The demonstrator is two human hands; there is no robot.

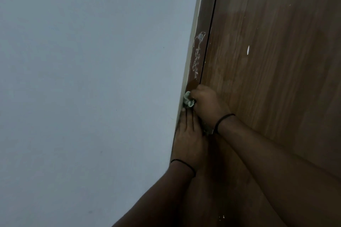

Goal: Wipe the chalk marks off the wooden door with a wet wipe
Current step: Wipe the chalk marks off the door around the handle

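Wall (83,79): a plain pale surface is filling the left half of the view, ending at a thin light edge where the wood begins.
Left hand (186,140): it is lying flat along the frame edge with its fingers straight and pointing up, holding nothing; its fingertips are reaching just under the wipe. A dark band is circling its wrist.
Wet wipe (188,101): it is sitting bunched into a small pale wad, pressed against the lower part of the frame strip, just above the left fingertips.
Chalk marks (197,55): white scribbles are running down the dark frame strip, above the wipe and apart from it.
Right hand (206,103): its fingers are curling round the wipe and pressing it to the wood; this wrist is also wearing a dark band.
Wooden door (276,79): brown grained panel is taking up the right side; a few small white flecks are showing on it, and a slightly darker patch higher up may be dampness, though I cannot tell.
Progress: the scribbles above the wipe are looking untouched, so the main wiping appears to be remaining; the strip right at the wipe is showing no chalk.
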